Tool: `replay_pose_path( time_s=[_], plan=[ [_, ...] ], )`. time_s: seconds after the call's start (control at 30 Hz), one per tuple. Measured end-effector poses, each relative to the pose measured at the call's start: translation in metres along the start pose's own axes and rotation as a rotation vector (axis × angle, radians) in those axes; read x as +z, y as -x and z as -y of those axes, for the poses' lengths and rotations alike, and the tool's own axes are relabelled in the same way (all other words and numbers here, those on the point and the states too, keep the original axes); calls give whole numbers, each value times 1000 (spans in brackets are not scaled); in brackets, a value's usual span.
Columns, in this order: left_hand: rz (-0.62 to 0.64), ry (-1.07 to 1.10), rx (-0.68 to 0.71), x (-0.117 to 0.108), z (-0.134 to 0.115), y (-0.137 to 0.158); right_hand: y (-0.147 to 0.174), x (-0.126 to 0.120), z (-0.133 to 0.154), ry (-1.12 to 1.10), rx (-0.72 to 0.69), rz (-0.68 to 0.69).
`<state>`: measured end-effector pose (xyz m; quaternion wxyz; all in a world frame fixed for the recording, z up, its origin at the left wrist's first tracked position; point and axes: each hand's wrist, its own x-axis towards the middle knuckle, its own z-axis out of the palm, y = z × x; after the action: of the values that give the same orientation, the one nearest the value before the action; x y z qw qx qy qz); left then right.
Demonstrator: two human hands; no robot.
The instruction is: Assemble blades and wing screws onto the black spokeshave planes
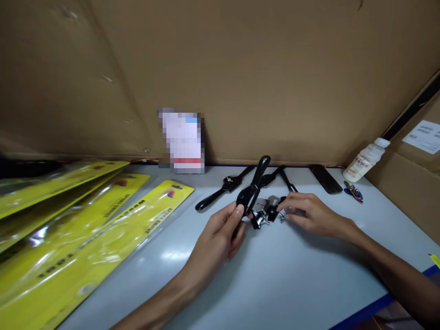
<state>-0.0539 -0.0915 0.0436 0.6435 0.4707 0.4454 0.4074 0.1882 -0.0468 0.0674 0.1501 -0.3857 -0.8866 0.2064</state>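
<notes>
My left hand (223, 231) is closed around a black spokeshave (253, 188), raised off the table with one handle pointing up and away. Just right of it lies a small pile of black and silver metal parts (259, 217), among them a black plate (272, 212) and a silver thumbscrew (282, 217). My right hand (305, 213) is at the right side of this pile, fingers curled and drawn together at the plate and thumbscrew. What its fingertips grip is too small to make out. Behind lies another black spokeshave (227, 184), flat on the table.
Several yellow spokeshave packages (113, 229) spread across the left. More black tool handles (287, 178) lie behind the parts. A phone (326, 178), keys (354, 191) and a white-capped bottle (366, 160) stand at the back right. Cardboard (261, 82) walls the table's rear.
</notes>
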Motion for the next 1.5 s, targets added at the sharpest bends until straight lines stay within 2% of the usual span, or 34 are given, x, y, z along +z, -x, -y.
replay_pose_path(
  time_s=[0.13, 0.37, 0.43, 0.53, 0.6, 0.7, 0.77, 0.83, 0.93, 1.03, 1.2, 1.33, 1.43, 1.5],
  plan=[
    [67, 0, -27, 0, 4, -1, 6, 5, 2, 131, -35, 114],
    [155, 133, -100, 2, 6, 0, 10, 6, 7, 262, -5, 130],
    [174, 206, -132, 2, 9, 0, 11, 3, 11, 191, -11, 114],
    [233, 253, -203, 2, 13, 3, 13, -3, 21, -17, -98, 25],
    [283, 205, -268, 3, 15, 5, 15, -7, 31, -157, -127, -75],
    [342, 97, -346, 6, 15, 9, 15, -13, 41, -296, -73, -186],
    [314, 72, -322, 8, 13, 11, 14, -14, 41, -342, -11, -182],
    [206, 99, -244, 9, 11, 11, 11, -10, 35, -335, 66, -120],
    [33, 180, -137, 8, 8, 9, 7, 2, 23, -206, 173, -24],
    [-35, 246, -119, 6, 4, 7, 4, 16, 13, -80, 185, -3],
    [-33, 274, -119, 6, 2, 7, 2, 19, -4, 180, 114, -215],
    [-14, 303, -108, 5, 3, 7, -1, 10, -25, 245, 151, -394],
    [-10, 349, -107, 5, 2, 6, -4, 11, -33, 225, 148, -413],
    [-5, 374, -113, 5, 2, 5, -5, 16, -30, 222, 80, -371]
  ],
)
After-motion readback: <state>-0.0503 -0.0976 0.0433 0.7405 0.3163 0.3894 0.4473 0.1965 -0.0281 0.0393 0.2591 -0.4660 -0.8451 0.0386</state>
